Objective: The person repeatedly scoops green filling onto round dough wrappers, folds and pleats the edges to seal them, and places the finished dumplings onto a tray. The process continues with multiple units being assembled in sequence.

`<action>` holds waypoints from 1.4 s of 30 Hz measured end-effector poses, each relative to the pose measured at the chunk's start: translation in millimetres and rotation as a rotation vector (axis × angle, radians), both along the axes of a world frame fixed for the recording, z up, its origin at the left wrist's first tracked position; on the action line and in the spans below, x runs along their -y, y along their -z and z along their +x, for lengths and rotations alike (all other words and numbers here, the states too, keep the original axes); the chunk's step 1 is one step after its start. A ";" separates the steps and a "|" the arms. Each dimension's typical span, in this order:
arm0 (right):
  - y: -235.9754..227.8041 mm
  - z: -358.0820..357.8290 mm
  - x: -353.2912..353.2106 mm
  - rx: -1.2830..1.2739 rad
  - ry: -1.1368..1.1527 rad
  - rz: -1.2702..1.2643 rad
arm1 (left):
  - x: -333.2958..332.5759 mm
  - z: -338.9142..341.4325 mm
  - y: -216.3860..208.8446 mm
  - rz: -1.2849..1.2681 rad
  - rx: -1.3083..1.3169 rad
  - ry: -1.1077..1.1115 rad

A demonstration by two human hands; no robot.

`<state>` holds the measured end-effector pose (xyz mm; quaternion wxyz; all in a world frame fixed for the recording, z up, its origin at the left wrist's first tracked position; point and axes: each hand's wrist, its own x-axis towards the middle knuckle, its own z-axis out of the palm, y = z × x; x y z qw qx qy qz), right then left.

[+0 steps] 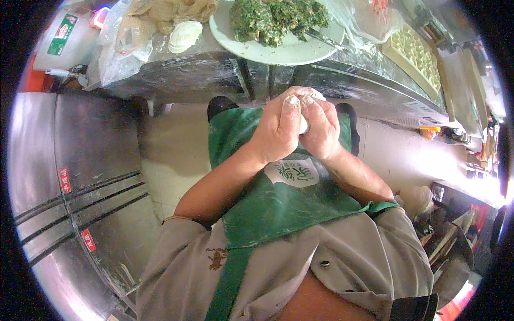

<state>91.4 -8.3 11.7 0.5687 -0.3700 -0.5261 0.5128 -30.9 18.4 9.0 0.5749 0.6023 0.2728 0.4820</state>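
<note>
My left hand (279, 127) and my right hand (322, 126) are pressed together in front of the green apron, fingers closed around a piece of white dough (304, 126). Only a small part of the dough shows between the palms; its full shape is hidden. White flour coats the fingertips. Beyond the hands, a large pale plate (278, 55) on the counter holds a heap of chopped green filling (267, 24). A utensil handle (322, 38) sticks out from the filling's right side. Left of the plate lies a white, flattened dough dumpling (185, 37).
The floury metal counter (182, 75) runs across the far side. A brown cloth or bag (155, 18) and clear plastic (126, 64) lie at its left. A cream tray with moulded hollows (412, 61) stands at the right. Steel cabinets (96, 139) rise on the left.
</note>
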 end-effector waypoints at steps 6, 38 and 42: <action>10.9 -3.3 1.4 -0.061 0.081 -0.003 | 2.4 3.0 1.4 0.060 -0.095 -0.072; -21.9 83.9 8.3 0.680 0.219 0.318 | 19.0 32.0 -13.7 -0.802 0.576 0.089; -32.0 155.2 22.5 0.647 0.537 -0.022 | 12.2 33.4 -11.1 -0.697 0.463 0.170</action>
